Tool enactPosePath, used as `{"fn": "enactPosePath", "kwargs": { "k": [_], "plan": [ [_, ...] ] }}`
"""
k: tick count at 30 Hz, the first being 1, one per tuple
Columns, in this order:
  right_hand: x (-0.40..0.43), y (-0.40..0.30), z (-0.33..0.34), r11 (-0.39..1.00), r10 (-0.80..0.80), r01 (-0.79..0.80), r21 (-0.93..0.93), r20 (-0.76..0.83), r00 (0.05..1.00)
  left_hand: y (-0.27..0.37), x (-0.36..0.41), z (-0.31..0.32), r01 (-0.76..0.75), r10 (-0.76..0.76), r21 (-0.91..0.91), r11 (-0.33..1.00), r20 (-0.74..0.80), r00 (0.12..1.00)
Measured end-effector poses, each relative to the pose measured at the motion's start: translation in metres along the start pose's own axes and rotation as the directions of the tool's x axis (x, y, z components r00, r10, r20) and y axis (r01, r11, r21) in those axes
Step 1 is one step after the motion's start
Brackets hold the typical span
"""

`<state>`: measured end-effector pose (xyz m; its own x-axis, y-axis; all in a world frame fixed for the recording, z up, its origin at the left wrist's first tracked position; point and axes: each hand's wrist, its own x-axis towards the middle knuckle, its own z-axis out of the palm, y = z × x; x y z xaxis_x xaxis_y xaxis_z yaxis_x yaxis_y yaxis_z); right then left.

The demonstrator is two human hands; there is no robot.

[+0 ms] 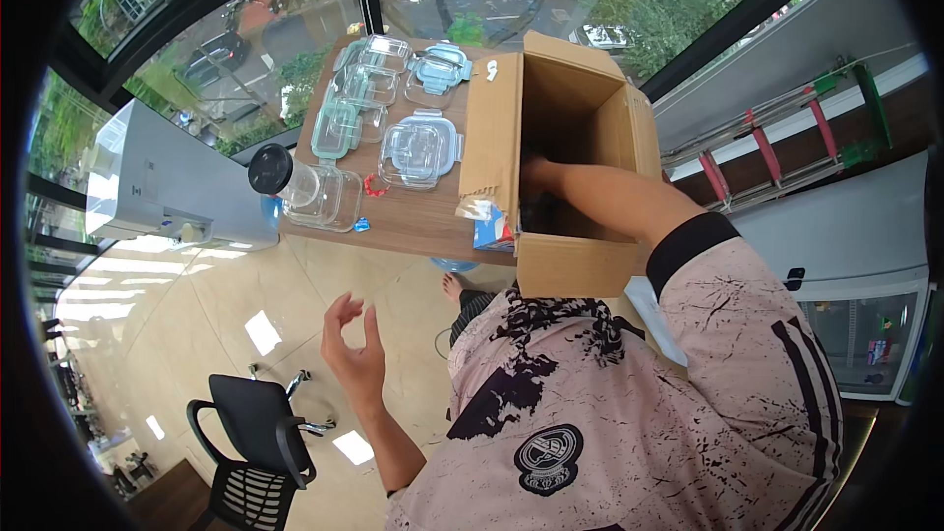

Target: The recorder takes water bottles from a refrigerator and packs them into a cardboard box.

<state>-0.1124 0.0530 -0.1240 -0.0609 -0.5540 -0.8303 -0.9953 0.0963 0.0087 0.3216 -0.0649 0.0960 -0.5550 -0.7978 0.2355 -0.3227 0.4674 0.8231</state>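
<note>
My right arm reaches into an open cardboard box (493, 118) at the right end of a wooden table (420, 225). Only the back part of my right hand (542, 173) shows; the fingers and anything in them are hidden in the dark inside. My left hand (354, 350) hovers over the floor in front of the table, fingers curled apart with nothing in them. Left of the box stand glass food containers with pale blue lids (424, 147). Beyond these are several more with green lids (335, 129). A glass jar with a black lid (271, 169) is at the left front.
A red ring-shaped item (375, 185) and a small blue packet (361, 224) lie near the front edge. A blue carton (490, 232) sits against the box. An office chair (254, 420) is behind on the left, a ladder (767, 147) on the right, a glass-fronted fridge (855, 339) below it.
</note>
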Motion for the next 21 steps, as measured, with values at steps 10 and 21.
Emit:
{"fn": "enactPosePath", "kwargs": {
  "k": [10, 21],
  "plan": [
    [-0.035, -0.037, 0.001, 0.920, 0.390, -0.332, 0.206, -0.441, 0.808, -0.016, -0.010, 0.018, 0.169, -0.169, -0.060, 0.984, -0.003, 0.986],
    [-0.058, -0.029, -0.021, 0.950, 0.273, -0.296, -0.096, -0.200, 0.941, 0.004, 0.032, 0.030, -0.028, 0.030, -0.060, 0.998, 0.039, 0.999]
  ]
}}
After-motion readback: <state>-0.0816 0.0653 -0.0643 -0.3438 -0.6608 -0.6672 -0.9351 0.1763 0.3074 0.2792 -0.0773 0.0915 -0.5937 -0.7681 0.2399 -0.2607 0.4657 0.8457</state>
